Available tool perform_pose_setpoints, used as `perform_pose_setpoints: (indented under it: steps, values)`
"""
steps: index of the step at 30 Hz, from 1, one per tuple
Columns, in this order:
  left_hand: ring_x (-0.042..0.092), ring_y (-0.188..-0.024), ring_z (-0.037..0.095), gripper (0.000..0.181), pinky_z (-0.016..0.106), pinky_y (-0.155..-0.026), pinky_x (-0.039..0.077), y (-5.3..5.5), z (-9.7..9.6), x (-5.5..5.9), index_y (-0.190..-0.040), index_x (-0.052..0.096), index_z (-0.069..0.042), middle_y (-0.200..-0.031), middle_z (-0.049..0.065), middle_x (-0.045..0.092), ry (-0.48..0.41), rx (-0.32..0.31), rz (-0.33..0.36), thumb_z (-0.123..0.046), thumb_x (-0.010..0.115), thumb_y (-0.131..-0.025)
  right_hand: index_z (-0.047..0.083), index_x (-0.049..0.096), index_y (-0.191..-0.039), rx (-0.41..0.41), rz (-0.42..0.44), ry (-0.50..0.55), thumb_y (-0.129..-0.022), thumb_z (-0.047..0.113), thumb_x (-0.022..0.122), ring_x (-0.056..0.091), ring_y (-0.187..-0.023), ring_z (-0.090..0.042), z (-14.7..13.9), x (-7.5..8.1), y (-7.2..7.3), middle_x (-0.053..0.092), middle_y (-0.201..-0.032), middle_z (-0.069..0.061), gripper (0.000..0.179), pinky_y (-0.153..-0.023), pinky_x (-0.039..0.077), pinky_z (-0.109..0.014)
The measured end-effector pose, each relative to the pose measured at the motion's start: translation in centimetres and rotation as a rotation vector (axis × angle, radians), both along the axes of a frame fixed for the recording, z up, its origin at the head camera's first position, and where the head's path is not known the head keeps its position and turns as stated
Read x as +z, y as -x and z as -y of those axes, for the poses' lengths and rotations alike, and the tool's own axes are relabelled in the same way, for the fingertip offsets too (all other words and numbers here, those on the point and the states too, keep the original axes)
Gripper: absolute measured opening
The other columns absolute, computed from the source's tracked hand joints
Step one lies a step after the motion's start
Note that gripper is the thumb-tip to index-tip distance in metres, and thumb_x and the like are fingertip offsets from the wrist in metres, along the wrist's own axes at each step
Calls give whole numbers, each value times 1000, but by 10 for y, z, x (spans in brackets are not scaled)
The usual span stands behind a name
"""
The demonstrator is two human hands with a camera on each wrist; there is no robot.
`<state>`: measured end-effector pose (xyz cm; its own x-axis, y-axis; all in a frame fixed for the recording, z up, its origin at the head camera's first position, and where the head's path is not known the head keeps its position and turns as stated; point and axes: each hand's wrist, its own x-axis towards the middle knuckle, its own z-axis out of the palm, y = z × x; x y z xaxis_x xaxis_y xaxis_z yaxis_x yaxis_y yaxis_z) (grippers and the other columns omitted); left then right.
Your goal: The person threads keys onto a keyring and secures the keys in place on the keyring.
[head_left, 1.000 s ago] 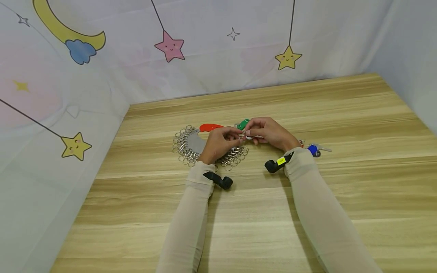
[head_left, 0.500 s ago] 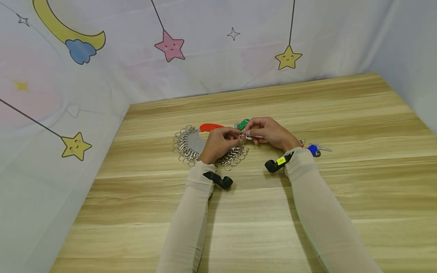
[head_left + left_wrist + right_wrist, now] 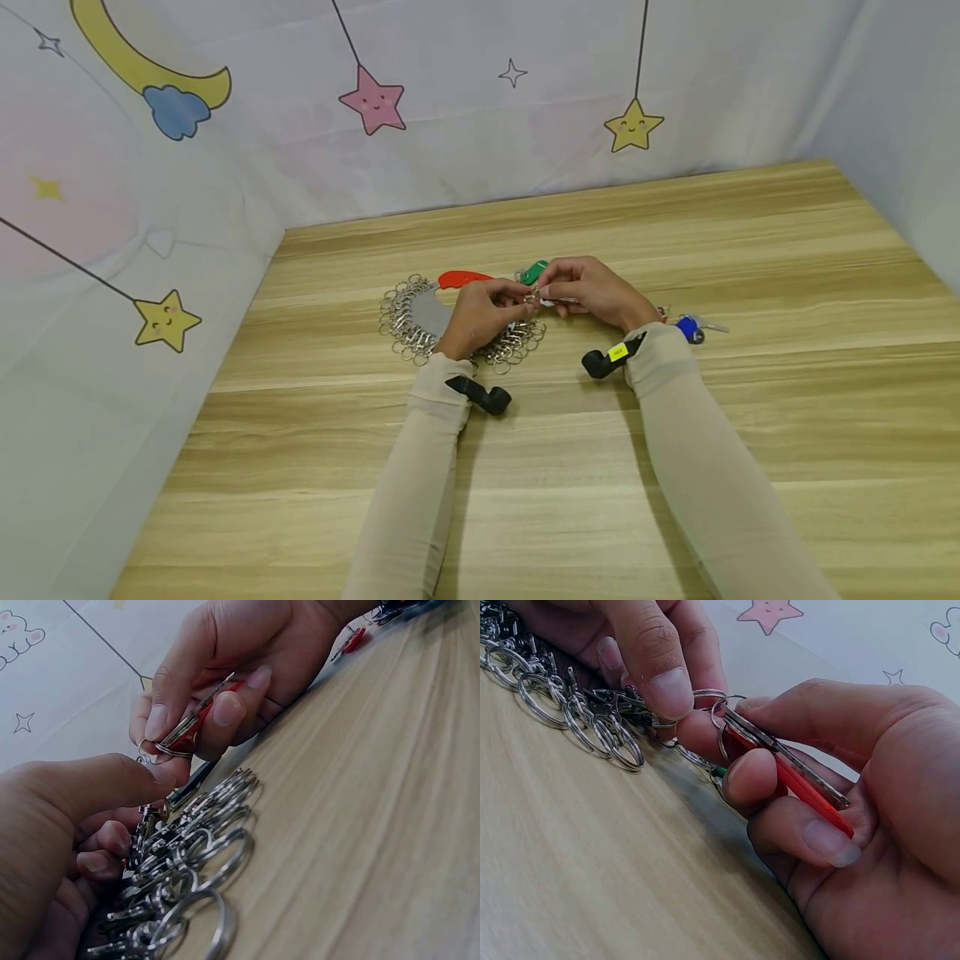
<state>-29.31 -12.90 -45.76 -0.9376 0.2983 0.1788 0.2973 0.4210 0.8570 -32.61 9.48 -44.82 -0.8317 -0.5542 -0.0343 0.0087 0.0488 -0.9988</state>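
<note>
In the right wrist view, my left hand [image 3: 656, 660] pinches a metal split ring [image 3: 709, 693] between thumb and finger. My right hand [image 3: 596, 292] holds a small bunch of keys [image 3: 799, 769] with a red key tag [image 3: 815, 796]. The bunch's thin ring meets the split ring between the fingertips; whether the two are linked, I cannot tell. Under my left hand lies a grey round plate [image 3: 429, 315] with a red handle [image 3: 462, 280], its rim lined with several clips and rings [image 3: 217, 859]. My left hand covers part of that plate.
A green key tag [image 3: 534, 272] lies just behind the hands. Keys with a blue tag [image 3: 687, 328] rest beside the right wrist, with a bit of red near them. The wooden table [image 3: 540, 500] meets a printed cloth [image 3: 465, 158] at the back and left.
</note>
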Motion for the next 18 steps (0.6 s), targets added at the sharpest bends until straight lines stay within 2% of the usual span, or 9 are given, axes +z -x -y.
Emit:
perform_pose_setpoints:
  steps: [18]
  values:
    - [63, -74, 18, 24, 32, -65, 51, 3, 1, -2, -108, 78, -9, -83, 1, 69, -26, -12, -18, -15, 83, -86, -4, 66, -104, 19, -8, 29, -99, 7, 65, 55, -61, -21, 0, -3, 2, 65, -93, -17, 12, -53, 45, -28]
